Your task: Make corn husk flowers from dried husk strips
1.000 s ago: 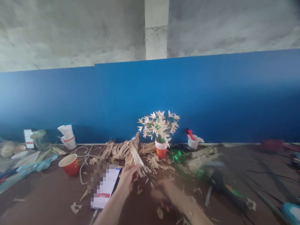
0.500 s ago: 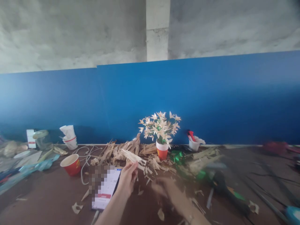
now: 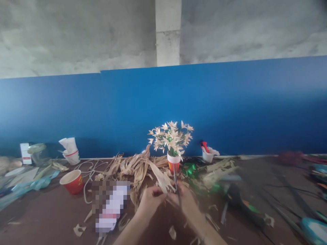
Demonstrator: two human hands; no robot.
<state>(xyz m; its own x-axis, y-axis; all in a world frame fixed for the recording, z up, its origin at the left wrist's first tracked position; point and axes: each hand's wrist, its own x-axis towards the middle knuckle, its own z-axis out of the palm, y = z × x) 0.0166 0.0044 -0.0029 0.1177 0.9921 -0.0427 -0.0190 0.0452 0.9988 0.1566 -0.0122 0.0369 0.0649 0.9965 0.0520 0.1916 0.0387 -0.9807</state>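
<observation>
My left hand (image 3: 150, 203) is closed, pinching the lower end of a pale dried corn husk (image 3: 158, 174) that stands up and leans left. The husk's lower edge is split into jagged points. My right hand (image 3: 185, 200) is closed beside it, around what look like slim metal scissors (image 3: 175, 177), their blade pointing upward; the handles are hidden in the hand. The two hands nearly touch. Just beyond them, a bunch of white star-shaped husk flowers (image 3: 173, 136) stands in a red and white paper cup (image 3: 174, 159).
Dried husks (image 3: 133, 166) are heaped behind my left hand. A phone (image 3: 113, 207), partly blurred out, lies left of it, near a red paper cup (image 3: 73, 182) and a white cable (image 3: 88, 183). At right are a dark glue-gun-like tool (image 3: 241, 204), green ribbon (image 3: 190, 170) and a white cup (image 3: 208, 156).
My right hand has risen to meet my left, and the metal tool now shows upright in it. My left hand has moved slightly right and lower, with the husk tilted more upright.
</observation>
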